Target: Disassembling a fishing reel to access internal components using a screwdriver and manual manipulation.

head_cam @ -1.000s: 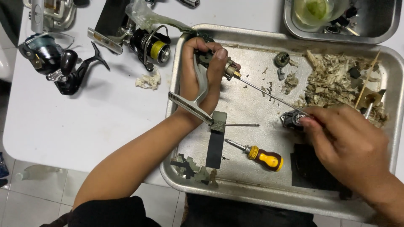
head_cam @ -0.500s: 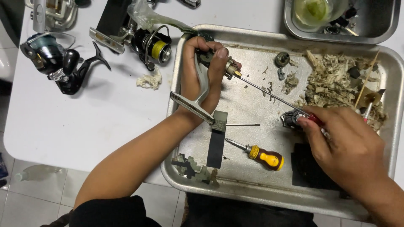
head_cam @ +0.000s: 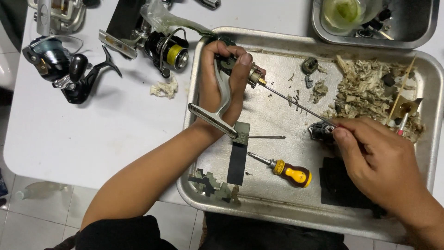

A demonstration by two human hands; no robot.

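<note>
While the left hand (head_cam: 225,76) grips a reel (head_cam: 230,65), its rod (head_cam: 296,105) sticks out. The right hand (head_cam: 379,162) pinches a small black part (head_cam: 320,131) on the rod's tip, over the tray (head_cam: 277,203).

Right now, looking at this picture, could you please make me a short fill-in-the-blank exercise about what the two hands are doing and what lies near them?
1. The left hand grips a fishing reel body above a metal ____.
2. The right hand pinches the end of a thin metal ____ that runs from the reel body.
3. The small screwdriver between the hands has a ____ handle.
4. The spinning reel with the black handle lies on the white ____.

Missing words: tray; rod; yellow; table
</note>
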